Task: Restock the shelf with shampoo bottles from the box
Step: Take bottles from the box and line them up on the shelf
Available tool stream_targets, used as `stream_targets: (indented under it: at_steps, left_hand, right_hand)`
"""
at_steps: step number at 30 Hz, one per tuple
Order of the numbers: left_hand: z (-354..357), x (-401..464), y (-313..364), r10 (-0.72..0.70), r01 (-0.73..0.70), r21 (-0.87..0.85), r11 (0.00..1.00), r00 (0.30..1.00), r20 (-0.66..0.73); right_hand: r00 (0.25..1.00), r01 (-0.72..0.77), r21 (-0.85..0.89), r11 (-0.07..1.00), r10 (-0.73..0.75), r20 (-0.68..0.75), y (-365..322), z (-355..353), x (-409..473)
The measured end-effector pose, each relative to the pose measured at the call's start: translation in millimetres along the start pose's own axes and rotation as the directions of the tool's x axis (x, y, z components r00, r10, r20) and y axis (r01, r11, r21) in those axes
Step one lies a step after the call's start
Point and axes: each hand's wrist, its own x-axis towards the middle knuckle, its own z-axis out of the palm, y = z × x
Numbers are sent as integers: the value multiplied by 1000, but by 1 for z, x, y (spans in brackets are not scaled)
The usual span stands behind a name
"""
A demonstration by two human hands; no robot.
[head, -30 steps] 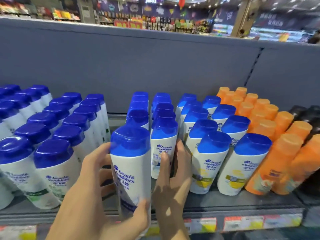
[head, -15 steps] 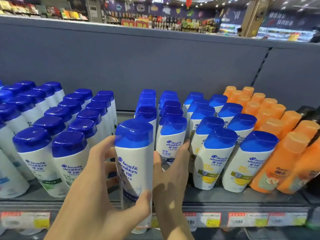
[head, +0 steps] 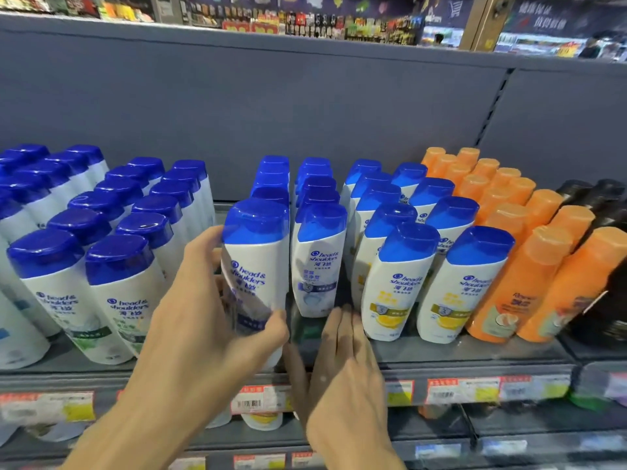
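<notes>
My left hand [head: 210, 320] grips a white shampoo bottle with a blue cap [head: 252, 262], standing at the front of a row on the grey shelf [head: 475, 359]. Its thumb lies across the bottle's lower front, the fingers behind it. My right hand [head: 342, 368] is flat and empty, fingers together, its tips on the shelf just below the neighbouring blue-capped bottle [head: 319, 259]. The box is not in view.
Blue-capped bottles with green labels [head: 118, 290] fill the shelf's left, yellow-labelled ones [head: 397, 283] and orange bottles [head: 529, 276] the right, dark bottles [head: 607, 205] the far right. Price tags [head: 461, 390] line the shelf edge. A grey back panel [head: 305, 106] rises behind.
My right hand has let go of the neighbouring bottle and dropped to the shelf edge. The held bottle has moved back and now stands on the shelf front.
</notes>
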Motion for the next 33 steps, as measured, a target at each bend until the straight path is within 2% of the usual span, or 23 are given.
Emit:
stream_targets:
  at_steps: [2,4,12,19,24,33]
  left_hand:
    - [8,5,-6,-9,10,48,999,1000,-29]
    - [15,10,-11,-23,28,100,995,998,-55]
    - [35,19,-39,-54,66,233,970,997,-58]
    - [47,14,-47,-93,110,171,979,990,-109]
    - [42,6,-43,-78,103,362,926,993,-85]
    - [47,9,-42,-65,93,321,943,993,-97]
  right_hand:
    - [997,-1,-91,996,8,79,2,-1,5]
    - [987,-44,-97,994,58,148,0,-5,7]
    - [984,-43,-136,990,66,165,-6,-13,7]
    - [987,-6,-196,981,38,159,-2,-6,4]
    - [986,-12,-187,982,43,161,-2,-7,5]
    - [982,-25,-183,983,59,182,-4,-7,5]
